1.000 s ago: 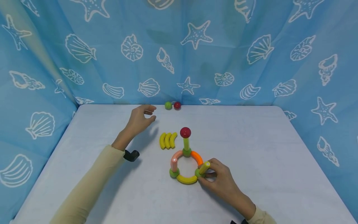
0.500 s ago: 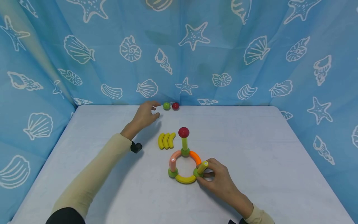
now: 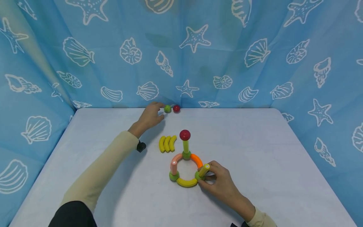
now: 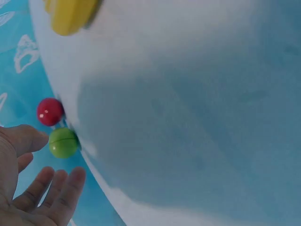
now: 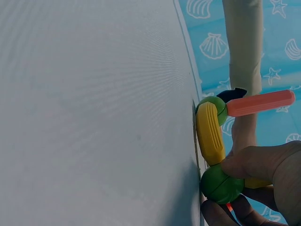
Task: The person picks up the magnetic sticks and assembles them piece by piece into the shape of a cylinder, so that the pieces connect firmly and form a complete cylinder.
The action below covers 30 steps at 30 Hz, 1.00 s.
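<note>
At the table's far edge my left hand (image 3: 150,115) reaches toward a green ball (image 3: 167,108), beside a red ball (image 3: 176,108). In the left wrist view the thumb and fingers are spread around the near side of the green ball (image 4: 63,142), holding nothing; whether the thumb touches it I cannot tell. My right hand (image 3: 219,178) pinches the green ball connector (image 5: 222,184) at the near right of a ring of curved sticks. From that connector a yellow-green stick (image 3: 204,170) rises, tilted. A pink stick (image 3: 174,168) and a red-topped green stick (image 3: 185,146) stand on the ring's other connectors.
Several curved yellow pieces (image 3: 167,144) lie side by side left of the ring. A blue curtain (image 3: 198,63) with white shell prints hangs behind the white table (image 3: 255,142) and at its sides.
My left hand has moved right and slightly farther back, closing on the green ball's side. The right hand keeps its pinch on the connector, and the ring looks unchanged.
</note>
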Motion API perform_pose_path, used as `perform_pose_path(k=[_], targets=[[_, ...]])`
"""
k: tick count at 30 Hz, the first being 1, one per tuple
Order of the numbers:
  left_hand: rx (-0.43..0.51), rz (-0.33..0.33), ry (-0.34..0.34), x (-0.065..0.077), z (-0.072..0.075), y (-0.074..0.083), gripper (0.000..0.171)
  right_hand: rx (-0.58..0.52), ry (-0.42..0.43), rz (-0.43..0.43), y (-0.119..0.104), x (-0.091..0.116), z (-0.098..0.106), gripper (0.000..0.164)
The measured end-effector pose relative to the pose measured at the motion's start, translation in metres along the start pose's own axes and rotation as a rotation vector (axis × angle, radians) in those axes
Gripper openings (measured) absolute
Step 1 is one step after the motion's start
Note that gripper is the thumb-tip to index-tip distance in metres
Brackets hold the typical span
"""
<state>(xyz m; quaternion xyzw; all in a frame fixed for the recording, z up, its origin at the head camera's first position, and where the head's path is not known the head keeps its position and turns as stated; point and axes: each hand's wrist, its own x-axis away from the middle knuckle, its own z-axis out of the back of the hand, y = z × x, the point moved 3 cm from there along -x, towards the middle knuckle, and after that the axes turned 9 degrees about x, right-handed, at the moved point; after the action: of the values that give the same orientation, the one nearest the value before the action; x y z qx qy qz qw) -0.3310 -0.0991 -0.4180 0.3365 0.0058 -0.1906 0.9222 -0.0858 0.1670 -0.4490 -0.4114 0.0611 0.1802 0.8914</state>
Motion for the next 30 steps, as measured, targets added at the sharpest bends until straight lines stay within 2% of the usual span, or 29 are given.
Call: perform_pose_path(k=[5,13,30], targets=[[-0.049,-0.025,-0.007,-0.011,-0.003,0.002,0.045,0.005,0.006,-0.005,-0.001,0.000,0.000,0.037],[-0.076,0.007,-0.029,-0.019,-0.004,0.006,0.047,0.013,-0.003,0.009,-0.001,0.001,0.000,0.036],[-0.178,-0.003,-0.106,-0.035,-0.014,0.009,0.048,0.005,-0.001,0.003,-0.001,0.000,0.000,0.037]])
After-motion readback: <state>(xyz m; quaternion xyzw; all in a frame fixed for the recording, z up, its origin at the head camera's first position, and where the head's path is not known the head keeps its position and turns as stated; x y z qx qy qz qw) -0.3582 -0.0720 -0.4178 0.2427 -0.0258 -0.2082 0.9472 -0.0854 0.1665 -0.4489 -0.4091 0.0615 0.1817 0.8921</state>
